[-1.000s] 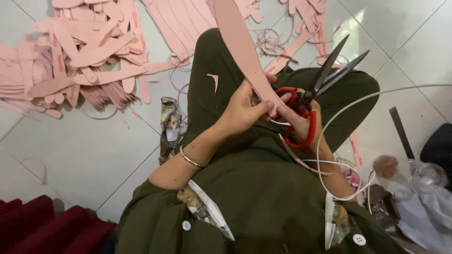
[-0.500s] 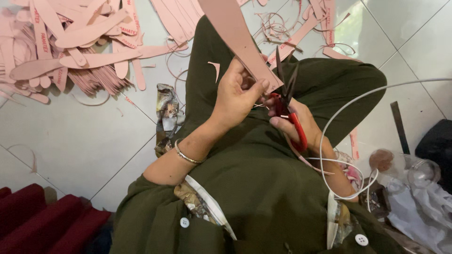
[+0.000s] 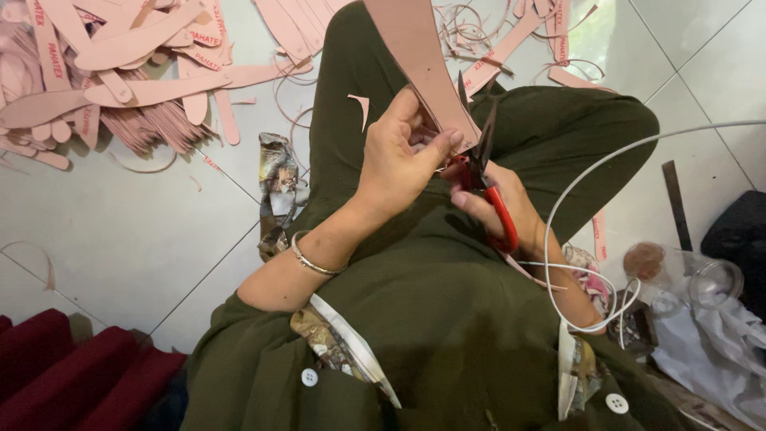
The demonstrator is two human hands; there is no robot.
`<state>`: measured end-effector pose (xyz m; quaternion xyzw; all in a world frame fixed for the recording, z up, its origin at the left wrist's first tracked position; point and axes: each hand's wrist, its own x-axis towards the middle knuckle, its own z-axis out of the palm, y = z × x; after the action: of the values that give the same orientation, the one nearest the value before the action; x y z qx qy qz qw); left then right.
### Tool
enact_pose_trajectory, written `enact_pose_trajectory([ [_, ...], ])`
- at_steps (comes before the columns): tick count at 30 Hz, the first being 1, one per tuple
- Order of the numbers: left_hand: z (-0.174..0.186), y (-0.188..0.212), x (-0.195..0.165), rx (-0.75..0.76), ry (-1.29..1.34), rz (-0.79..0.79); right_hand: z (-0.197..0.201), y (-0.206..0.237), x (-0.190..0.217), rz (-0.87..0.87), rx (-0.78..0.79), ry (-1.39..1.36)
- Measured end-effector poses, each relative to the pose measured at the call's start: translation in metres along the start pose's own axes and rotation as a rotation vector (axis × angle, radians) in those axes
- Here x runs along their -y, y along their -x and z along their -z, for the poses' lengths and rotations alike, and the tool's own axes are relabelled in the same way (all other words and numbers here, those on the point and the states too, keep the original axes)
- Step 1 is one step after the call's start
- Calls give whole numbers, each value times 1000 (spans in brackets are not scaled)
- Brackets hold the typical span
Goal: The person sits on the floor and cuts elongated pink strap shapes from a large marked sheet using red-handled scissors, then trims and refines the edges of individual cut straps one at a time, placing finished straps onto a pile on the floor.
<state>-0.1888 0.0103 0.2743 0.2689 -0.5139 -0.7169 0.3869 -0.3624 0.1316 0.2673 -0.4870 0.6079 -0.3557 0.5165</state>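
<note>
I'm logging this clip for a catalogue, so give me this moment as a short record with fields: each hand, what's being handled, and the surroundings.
left hand: pinches the lower end of the pink strip
right hand: grips the red-handled scissors, blades at the strip's edge
floor: pale tiles
pile: cut pink pieces, upper left
cable: white, loops past the right wrist
bracelet: on the left wrist

Soft, even daylight from the upper right; faint glare on pale floor tiles point(image 3: 136, 231); sharp focus; mild wide-angle stretch at edges
</note>
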Motion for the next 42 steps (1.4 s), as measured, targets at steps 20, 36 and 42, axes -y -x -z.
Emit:
enact_pose_trajectory([
  [20, 8, -5, 3, -5, 73, 77, -6, 5, -12, -107, -123, -200],
  [36, 14, -6, 21, 112, 166, 138, -8, -5, -10, -96, -91, -44],
  [42, 20, -12, 19, 10, 180, 20, -9, -7, -8, -54, -55, -46],
])
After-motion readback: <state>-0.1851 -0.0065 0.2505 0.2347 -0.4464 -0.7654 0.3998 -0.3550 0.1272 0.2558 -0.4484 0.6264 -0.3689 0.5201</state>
